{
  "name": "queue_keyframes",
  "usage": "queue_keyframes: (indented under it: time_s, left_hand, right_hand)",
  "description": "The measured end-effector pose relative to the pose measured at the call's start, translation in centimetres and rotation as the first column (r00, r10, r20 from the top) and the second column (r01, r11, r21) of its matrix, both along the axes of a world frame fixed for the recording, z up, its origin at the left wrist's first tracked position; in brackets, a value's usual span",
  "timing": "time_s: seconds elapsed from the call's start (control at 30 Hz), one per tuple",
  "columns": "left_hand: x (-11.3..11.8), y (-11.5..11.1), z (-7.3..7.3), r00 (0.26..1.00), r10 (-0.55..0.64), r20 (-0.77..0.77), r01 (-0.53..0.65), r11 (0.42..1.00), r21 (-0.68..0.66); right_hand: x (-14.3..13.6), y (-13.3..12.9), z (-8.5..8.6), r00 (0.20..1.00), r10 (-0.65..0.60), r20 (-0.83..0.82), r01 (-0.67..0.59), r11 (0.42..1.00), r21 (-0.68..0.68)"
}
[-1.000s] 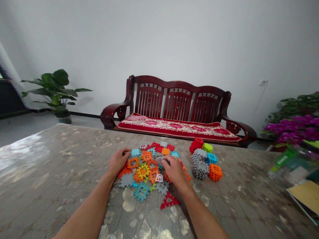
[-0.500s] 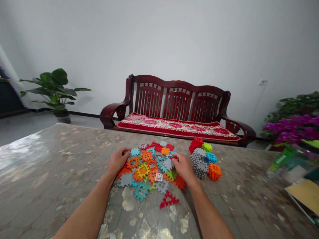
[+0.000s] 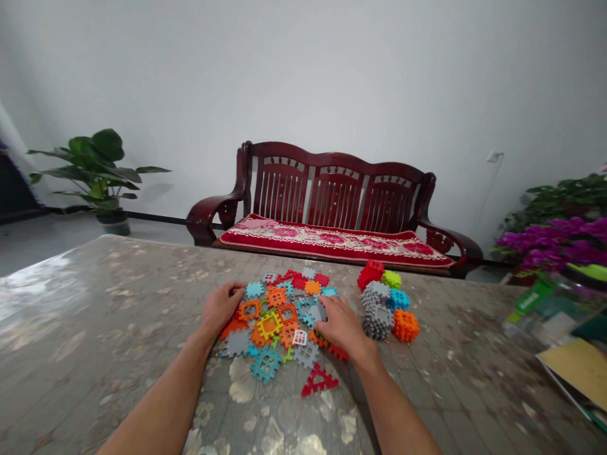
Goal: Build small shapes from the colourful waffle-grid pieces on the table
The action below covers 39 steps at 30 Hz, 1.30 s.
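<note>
Flat toothed plastic tiles in several colours lie in a loose pile, among them a yellow tile (image 3: 270, 325), a teal tile (image 3: 266, 363) and a red triangular piece (image 3: 319, 380) nearest me. My left hand (image 3: 222, 309) rests at the pile's left edge, its fingers curled near a light blue tile (image 3: 255, 289); whether it grips anything is unclear. At the right side of the pile, my right hand (image 3: 342, 323) has thumb and fingers apart over a grey tile (image 3: 317, 313), which it partly covers.
Right of the pile stand stacked red (image 3: 370, 274), lime (image 3: 392, 279), grey (image 3: 378, 322), blue (image 3: 398, 299) and orange (image 3: 406, 325) tiles. A clear container (image 3: 559, 309) and a yellowish booklet (image 3: 576, 366) lie far right. A wooden bench (image 3: 332, 196) stands behind the table (image 3: 142, 303).
My right hand has moved slightly nearer to me, with its thumb and fingers spread wider, and now covers a green tile. My left hand stays at the pile's left edge.
</note>
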<state>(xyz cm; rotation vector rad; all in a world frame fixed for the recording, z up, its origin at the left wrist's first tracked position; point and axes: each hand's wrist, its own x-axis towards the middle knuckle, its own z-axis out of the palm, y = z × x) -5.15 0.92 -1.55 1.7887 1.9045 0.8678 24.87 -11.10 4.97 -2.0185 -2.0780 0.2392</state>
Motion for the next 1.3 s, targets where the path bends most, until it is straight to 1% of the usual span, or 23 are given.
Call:
queue_keyframes:
  time_s: [0.07,0.13,0.2,0.27,0.37,0.43,0.53,0.63,0.73,0.83,0.97,1.07,1.2,1.3]
  left_hand:
    - [0.0,0.0,0.1,1.000,0.001,-0.006,-0.001,1.000,-0.001]
    - [0.0,-0.1,0.1,1.000,0.000,-0.008,0.000,1.000,0.001]
    - [0.1,-0.2,0.2,1.000,0.001,-0.006,-0.001,1.000,0.004]
    - [0.1,-0.2,0.3,1.000,0.000,-0.003,0.000,1.000,0.004]
    - [0.1,-0.2,0.3,1.000,-0.002,0.001,0.002,1.000,0.006]
    - [0.1,-0.2,0.2,1.000,-0.001,0.003,0.001,1.000,0.005]
    - [0.0,-0.1,0.1,1.000,0.001,0.010,-0.001,1.000,0.000]
    - [0.0,-0.1,0.2,1.000,-0.006,0.013,0.006,1.000,-0.004]
    - [0.1,-0.2,0.4,1.000,-0.012,0.010,0.012,1.000,-0.010]
    - [0.2,-0.3,0.7,1.000,-0.010,0.010,0.010,1.000,-0.008]
    - [0.3,-0.5,1.0,1.000,-0.004,-0.010,0.004,1.000,0.004]
    - [0.3,-0.5,1.1,1.000,-0.001,-0.010,0.001,1.000,0.003]
    - [0.3,-0.6,1.0,1.000,-0.003,-0.009,0.003,1.000,-0.008]
    - [0.3,-0.5,1.0,1.000,-0.006,-0.012,0.006,1.000,-0.006]
  right_hand:
    - [-0.2,0.0,-0.1,1.000,0.015,-0.007,-0.015,1.000,0.021]
    - [-0.1,0.3,-0.2,0.999,0.016,-0.052,-0.014,0.999,0.051]
    - [0.5,0.7,-0.3,0.992,-0.006,-0.124,0.018,0.995,0.098]
    - [1.6,1.3,-0.1,0.977,-0.036,-0.209,0.074,0.982,0.174]
    - [4.4,2.3,0.5,0.945,-0.107,-0.310,0.200,0.937,0.288]
    - [6.8,2.9,1.0,0.927,-0.185,-0.326,0.294,0.898,0.328]
    - [10.6,3.4,1.5,0.911,-0.295,-0.289,0.388,0.850,0.355]
    - [13.9,3.3,1.4,0.903,-0.366,-0.227,0.428,0.822,0.376]
    - [16.2,3.1,0.9,0.899,-0.390,-0.198,0.437,0.831,0.345]
    - [17.3,3.1,0.5,0.909,-0.366,-0.199,0.413,0.853,0.319]
    - [17.8,3.4,0.1,0.931,-0.289,-0.222,0.348,0.886,0.307]
    - [18.1,3.4,-0.2,0.952,-0.233,-0.198,0.286,0.909,0.304]
    - [18.6,3.1,-0.5,0.964,-0.250,-0.092,0.266,0.931,0.248]
    - [18.9,3.2,-0.4,0.970,-0.240,-0.049,0.245,0.946,0.212]
